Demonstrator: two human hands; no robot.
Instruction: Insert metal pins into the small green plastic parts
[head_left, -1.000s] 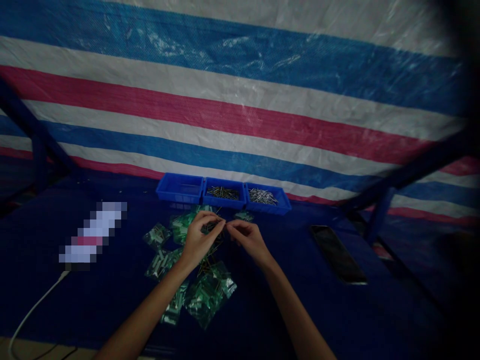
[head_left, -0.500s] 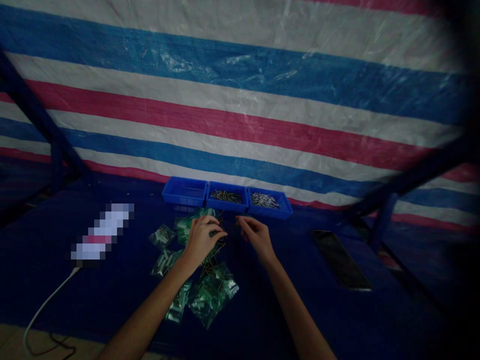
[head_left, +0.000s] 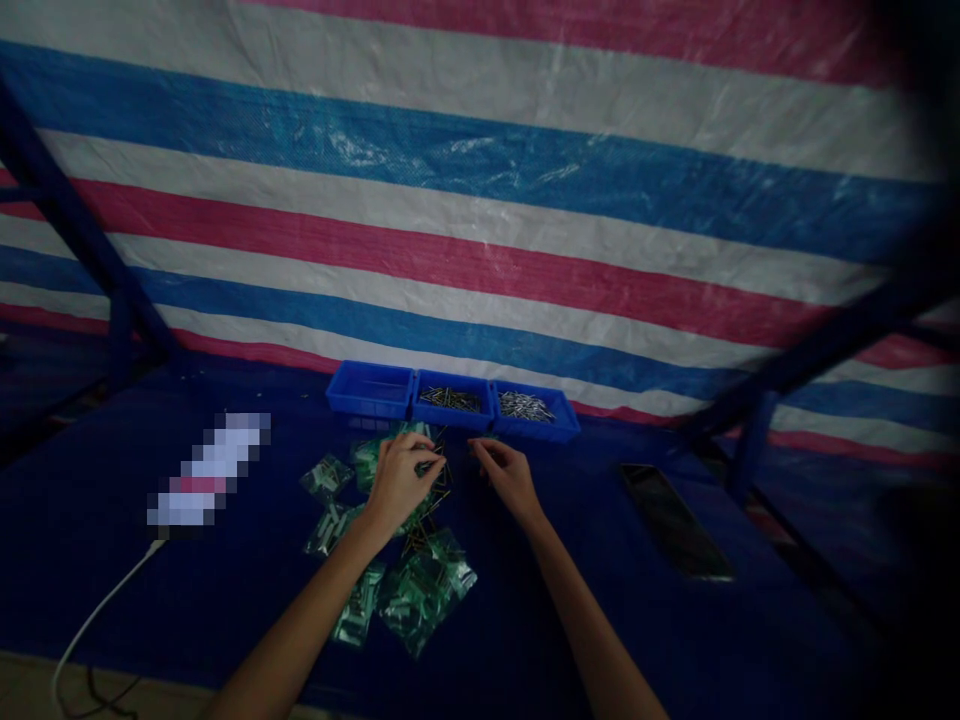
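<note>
Grip of left hand [head_left: 399, 485] and right hand [head_left: 515, 482] curled, hold unclear — apart now, close together a second ago

Anything in the left hand [head_left: 400, 482], in front of the middle blue tray [head_left: 451, 416], too small and dark to tell, likewise in the right hand [head_left: 512, 482], green packet [head_left: 365, 462] before that tray partly hidden by the left hand, object [head_left: 214, 468] left of it pixelated, striped sheeting [head_left: 480, 255] behind it cut off

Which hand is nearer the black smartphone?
Right. The right hand is left of the black smartphone; the left hand is farther left, by the green plastic bags.
</note>
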